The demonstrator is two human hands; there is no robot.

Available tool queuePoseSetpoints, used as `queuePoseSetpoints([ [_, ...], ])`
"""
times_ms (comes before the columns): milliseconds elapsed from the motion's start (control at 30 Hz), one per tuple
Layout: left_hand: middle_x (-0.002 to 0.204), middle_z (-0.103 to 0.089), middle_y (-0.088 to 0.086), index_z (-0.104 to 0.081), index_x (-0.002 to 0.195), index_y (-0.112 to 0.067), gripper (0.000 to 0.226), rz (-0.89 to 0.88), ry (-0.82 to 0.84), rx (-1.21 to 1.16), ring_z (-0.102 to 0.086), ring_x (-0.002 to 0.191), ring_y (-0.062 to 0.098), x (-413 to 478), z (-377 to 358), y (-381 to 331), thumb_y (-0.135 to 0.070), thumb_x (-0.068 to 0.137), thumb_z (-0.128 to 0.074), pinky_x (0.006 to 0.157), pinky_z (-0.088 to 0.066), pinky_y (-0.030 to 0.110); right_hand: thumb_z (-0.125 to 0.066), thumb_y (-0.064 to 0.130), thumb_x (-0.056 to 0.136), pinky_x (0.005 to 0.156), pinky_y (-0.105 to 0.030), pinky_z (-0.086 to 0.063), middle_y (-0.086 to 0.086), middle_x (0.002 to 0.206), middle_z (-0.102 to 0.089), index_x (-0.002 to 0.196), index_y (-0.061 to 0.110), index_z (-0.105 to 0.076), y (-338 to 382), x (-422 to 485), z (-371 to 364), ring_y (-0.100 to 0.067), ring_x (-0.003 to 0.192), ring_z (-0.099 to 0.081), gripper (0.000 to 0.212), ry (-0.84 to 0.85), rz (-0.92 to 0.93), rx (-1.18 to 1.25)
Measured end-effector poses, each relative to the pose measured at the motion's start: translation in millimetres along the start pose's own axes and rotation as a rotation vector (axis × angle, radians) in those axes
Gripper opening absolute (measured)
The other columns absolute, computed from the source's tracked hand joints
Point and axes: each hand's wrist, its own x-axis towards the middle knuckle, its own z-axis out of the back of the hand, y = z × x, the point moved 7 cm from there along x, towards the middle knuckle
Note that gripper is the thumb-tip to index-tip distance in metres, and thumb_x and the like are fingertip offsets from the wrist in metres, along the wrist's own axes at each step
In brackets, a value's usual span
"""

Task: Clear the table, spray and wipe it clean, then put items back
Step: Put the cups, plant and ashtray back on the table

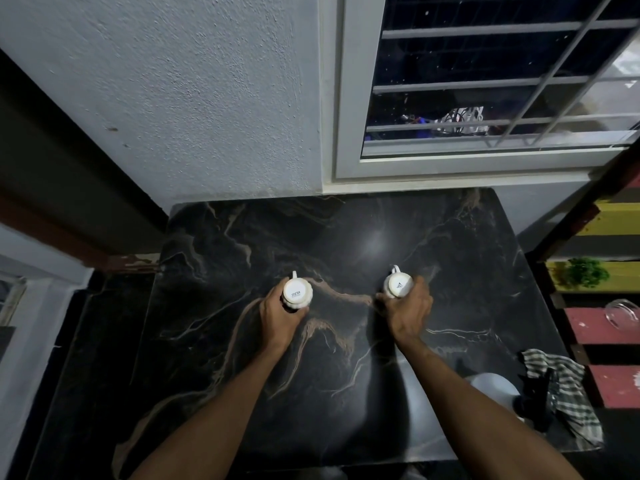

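Two white cups stand upside down on the black marble table [346, 393], handles pointing away from me. My left hand [278, 315] grips the left cup [297, 293], whose base shows printed lettering. The right cup [399, 285] is held the same way by my right hand [408, 313], fingers curled round its side. Both cups sit near the table's middle, about a forearm's length apart.
A checked cloth [561, 389] lies crumpled at the table's right edge beside a pale rounded object [495, 384]. A painted pallet shelf [595, 327] to the right holds a glass bowl [623, 313] and a small green plant [585, 271]. Wall and barred window [485, 98] stand behind.
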Motion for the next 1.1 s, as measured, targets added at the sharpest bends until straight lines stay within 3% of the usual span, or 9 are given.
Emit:
queuePoseSetpoints([
  [200,0.13,-0.07,0.015,-0.064,0.133,0.0,0.073,0.003,0.012,0.002,-0.064,0.124,0.028,-1.4,-1.9,2.0,0.005,0.065,-0.09,0.102,-0.055,0.052,-0.095,0.022,0.058,0.083,-0.04,-0.043,-0.012,0.113,-0.059,0.11,0.011,-0.053,0.1,-1.1,1.6,-0.035,0.105,-0.051,0.067,0.019,-0.003,-0.006],
  [333,0.139,-0.064,0.015,-0.056,0.141,-0.001,0.089,0.041,0.067,0.004,-0.058,0.132,0.03,-2.1,-3.7,0.7,0.005,0.06,-0.093,0.111,-0.048,0.052,-0.095,0.025,0.059,0.089,-0.043,-0.047,-0.014,0.12,-0.058,0.118,0.008,-0.052,1.6,-0.9,4.4,-0.035,0.111,-0.054,0.075,0.066,-0.014,-0.021],
  [433,0.15,-0.055,0.012,-0.046,0.15,-0.006,0.102,0.064,0.088,0.04,-0.05,0.141,0.029,-3.6,-3.3,-3.0,-0.007,0.061,-0.096,0.117,-0.042,0.052,-0.093,0.036,0.062,0.094,-0.045,-0.046,-0.015,0.128,-0.054,0.126,0.006,-0.049,5.0,-4.0,8.0,-0.036,0.117,-0.051,0.084,0.081,-0.012,-0.06],
  [567,0.161,-0.039,0.01,-0.041,0.154,-0.011,0.098,-0.031,0.008,0.089,-0.04,0.148,0.028,-11.4,2.0,-23.4,-0.027,0.073,-0.092,0.12,-0.039,0.051,-0.082,0.055,0.071,0.101,-0.045,-0.046,-0.014,0.141,-0.044,0.136,0.008,-0.044,22.5,-13.1,24.2,-0.032,0.125,-0.042,0.089,0.005,0.047,-0.096],
  [767,0.163,-0.035,0.012,-0.046,0.15,-0.008,0.079,-0.33,-0.031,0.121,-0.033,0.151,0.029,-30.9,-21.6,-110.7,-0.027,0.084,-0.083,0.124,-0.032,0.045,-0.072,0.048,0.084,0.108,-0.043,-0.042,-0.012,0.147,-0.041,0.139,0.01,-0.046,51.5,-15.8,82.0,-0.029,0.134,-0.037,0.071,-0.139,0.124,-0.031],
  [967,0.159,-0.041,0.015,-0.049,0.148,-0.006,0.072,-0.479,0.211,0.071,-0.037,0.15,0.028,-66.8,-107.5,-220.1,-0.024,0.086,-0.081,0.124,-0.025,0.032,-0.072,0.037,0.086,0.106,-0.042,-0.04,-0.013,0.145,-0.043,0.141,0.009,-0.045,42.0,16.1,169.5,-0.031,0.131,-0.04,0.067,-0.183,0.102,0.001],
  [1100,0.159,-0.041,0.013,-0.046,0.151,-0.007,0.074,-0.578,0.357,0.089,-0.036,0.15,0.027,-101.3,-183.8,-284.8,-0.027,0.088,-0.079,0.126,-0.027,0.04,-0.072,0.035,0.086,0.106,-0.045,-0.041,-0.014,0.143,-0.043,0.135,0.008,-0.047,7.6,49.5,232.3,-0.033,0.132,-0.04,0.062,-0.204,0.067,-0.019],
])
